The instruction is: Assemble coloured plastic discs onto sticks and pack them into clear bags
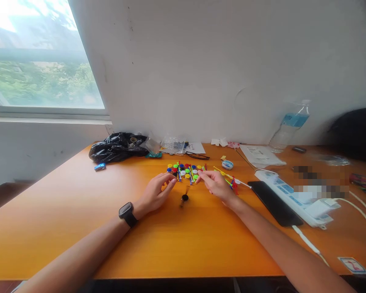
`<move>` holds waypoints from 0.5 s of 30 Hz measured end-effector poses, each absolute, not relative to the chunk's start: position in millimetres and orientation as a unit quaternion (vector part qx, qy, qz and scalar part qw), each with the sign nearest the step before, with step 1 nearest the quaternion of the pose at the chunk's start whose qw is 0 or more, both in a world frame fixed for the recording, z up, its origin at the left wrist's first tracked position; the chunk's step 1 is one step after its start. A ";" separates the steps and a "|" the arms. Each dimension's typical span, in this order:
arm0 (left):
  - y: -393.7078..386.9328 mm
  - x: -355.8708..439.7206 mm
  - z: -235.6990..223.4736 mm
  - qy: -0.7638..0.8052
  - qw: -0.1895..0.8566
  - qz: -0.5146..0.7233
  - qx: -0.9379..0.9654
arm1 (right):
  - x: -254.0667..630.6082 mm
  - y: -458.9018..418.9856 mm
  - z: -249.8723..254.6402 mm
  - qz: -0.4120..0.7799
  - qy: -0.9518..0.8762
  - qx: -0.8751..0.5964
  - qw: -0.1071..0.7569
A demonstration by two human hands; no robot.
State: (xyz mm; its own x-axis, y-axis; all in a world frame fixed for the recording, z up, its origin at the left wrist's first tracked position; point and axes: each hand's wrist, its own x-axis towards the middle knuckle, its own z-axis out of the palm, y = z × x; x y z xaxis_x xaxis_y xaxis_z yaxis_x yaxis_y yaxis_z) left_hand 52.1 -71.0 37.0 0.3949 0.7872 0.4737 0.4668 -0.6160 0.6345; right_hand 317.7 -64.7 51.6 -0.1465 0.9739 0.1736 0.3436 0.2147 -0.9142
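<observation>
Between my two hands, a small black disc [185, 197] with a thin stick through it is blurred by motion, and neither hand touches it. It looks like a spinning top. My left hand [158, 190], with a black watch [127, 213] on the wrist, is open to its left, thumb and fingers bent and apart. My right hand [216, 185] is on the other side, its fingers curled loosely with nothing visible in them. Just beyond the hands lie several coloured discs [183, 173] and thin plastic sticks [179, 171]. More coloured sticks [234, 185] lie partly behind my right hand.
A black plastic bag [118, 147] and a blue packet [100, 167] lie at the back left. To the right are a round white container [227, 165], a black phone [276, 203], a power strip [288, 191] with cables and a clear bottle [288, 126]. The wall stands behind.
</observation>
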 end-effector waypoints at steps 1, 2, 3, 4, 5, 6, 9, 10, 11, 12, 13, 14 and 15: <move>-70.8 52.2 36.8 0.385 0.204 0.389 0.812 | 318.1 -63.6 50.6 0.373 -0.658 -0.501 0.420; -70.5 52.2 36.6 0.384 0.203 0.387 0.814 | 318.2 -62.8 49.3 0.370 -0.662 -0.501 0.418; -70.2 52.3 36.5 0.382 0.203 0.385 0.815 | 317.9 -62.3 47.9 0.366 -0.667 -0.500 0.414; -70.0 52.4 36.5 0.382 0.203 0.384 0.816 | 317.4 -62.1 46.4 0.362 -0.674 -0.498 0.408; -69.8 52.5 36.5 0.382 0.202 0.383 0.817 | 316.7 -62.3 44.9 0.358 -0.682 -0.495 0.402; -69.6 52.6 36.4 0.382 0.200 0.383 0.817 | 315.9 -62.7 43.4 0.353 -0.690 -0.491 0.396; -68.7 52.6 35.4 0.385 0.192 0.388 0.815 | 314.1 -65.2 39.6 0.321 -0.718 -0.480 0.388; -68.1 52.4 34.8 0.388 0.186 0.392 0.813 | 313.8 -66.5 38.7 0.300 -0.732 -0.475 0.385; -67.4 52.0 34.1 0.394 0.180 0.398 0.809 | 313.6 -68.0 38.0 0.274 -0.748 -0.470 0.380; -66.5 51.6 33.3 0.401 0.173 0.404 0.804 | 313.4 -69.7 37.6 0.247 -0.766 -0.462 0.373; -65.5 51.2 32.5 0.408 0.167 0.409 0.799 | 313.2 -71.5 37.5 0.221 -0.783 -0.452 0.365; -64.4 50.6 31.8 0.415 0.162 0.414 0.794 | 312.9 -73.3 37.7 0.200 -0.799 -0.440 0.359; -63.4 50.1 31.1 0.422 0.158 0.417 0.789 | 312.5 -74.9 38.0 0.185 -0.810 -0.428 0.355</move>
